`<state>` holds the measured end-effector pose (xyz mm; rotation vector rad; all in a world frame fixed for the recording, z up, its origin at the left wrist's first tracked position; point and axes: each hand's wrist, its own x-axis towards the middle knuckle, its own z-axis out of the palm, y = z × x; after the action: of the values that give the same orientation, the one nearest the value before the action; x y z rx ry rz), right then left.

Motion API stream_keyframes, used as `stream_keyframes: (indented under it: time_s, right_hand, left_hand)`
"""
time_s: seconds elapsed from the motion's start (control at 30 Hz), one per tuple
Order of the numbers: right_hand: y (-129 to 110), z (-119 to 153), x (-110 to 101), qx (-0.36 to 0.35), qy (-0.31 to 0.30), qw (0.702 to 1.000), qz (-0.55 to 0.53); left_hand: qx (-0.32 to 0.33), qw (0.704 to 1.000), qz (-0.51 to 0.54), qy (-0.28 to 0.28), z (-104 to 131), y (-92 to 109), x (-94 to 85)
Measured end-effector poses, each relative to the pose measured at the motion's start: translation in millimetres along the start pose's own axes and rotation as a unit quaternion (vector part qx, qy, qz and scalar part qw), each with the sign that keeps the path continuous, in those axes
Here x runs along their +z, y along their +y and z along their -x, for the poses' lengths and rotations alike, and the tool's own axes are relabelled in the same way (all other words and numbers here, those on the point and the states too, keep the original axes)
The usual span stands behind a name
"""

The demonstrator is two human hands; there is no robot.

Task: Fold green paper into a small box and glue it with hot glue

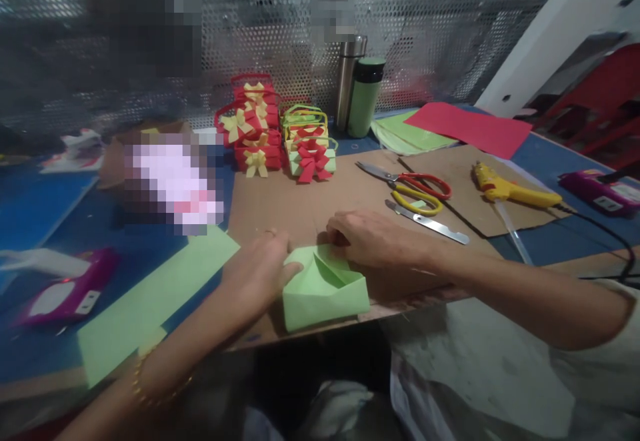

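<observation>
A light green paper box (325,297), partly folded, sits at the front edge of a brown cardboard sheet (280,207). My left hand (263,264) grips its left side, the thumb on the upper edge. At the box's far right side, my right hand (357,237) has its fingers curled in on the green paper. A flat light green paper strip (160,301) lies beneath and beside my left forearm. Beyond my right hand are scissors (405,184) with red and yellow handles and a metal craft blade (427,222).
Small red paper baskets (255,127) and green ones (310,144) with bows stand at the back. Behind them are a green flask (365,97) and a steel flask (345,81). A yellow glue gun (515,191) lies right, near a purple power socket (600,191). Red paper (470,127) lies behind.
</observation>
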<state>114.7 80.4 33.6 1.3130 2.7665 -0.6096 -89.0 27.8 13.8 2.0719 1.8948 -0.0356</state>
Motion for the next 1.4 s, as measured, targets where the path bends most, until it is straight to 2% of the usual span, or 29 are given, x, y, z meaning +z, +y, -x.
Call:
stream_keyframes:
  time_s: [0.1, 0.27, 0.43, 0.6, 0.9, 1.4]
  right_hand:
    - [1, -3, -2, 0.023, -0.019, 0.999, -0.038]
    - [4, -3, 2, 0.024, -0.012, 0.995, -0.092]
    - [1, 3, -1, 0.002, -0.029, 0.99, -0.135]
    - [-1, 10, -4, -0.003, -0.015, 0.99, -0.143]
    - [19, 11, 16, -0.041, 0.037, 0.982, -0.182]
    - [21, 15, 17, -0.036, 0.048, 0.983, -0.172]
  left_hand:
    - [-0.009, 0.999, 0.046, -0.004, -1, -1, -0.1]
    - [-0.017, 0.994, 0.111, -0.01, 0, 1, -2.7]
    - [-0.027, 0.996, 0.082, -0.032, 1, 3, -6.3]
    - [0.0, 0.996, 0.087, -0.016, 4, 0, -5.6]
    - [0.04, 0.995, 0.087, 0.021, 5, -11, 5.0]
    - [0.08, 0.988, 0.127, 0.048, 7, -20, 4.9]
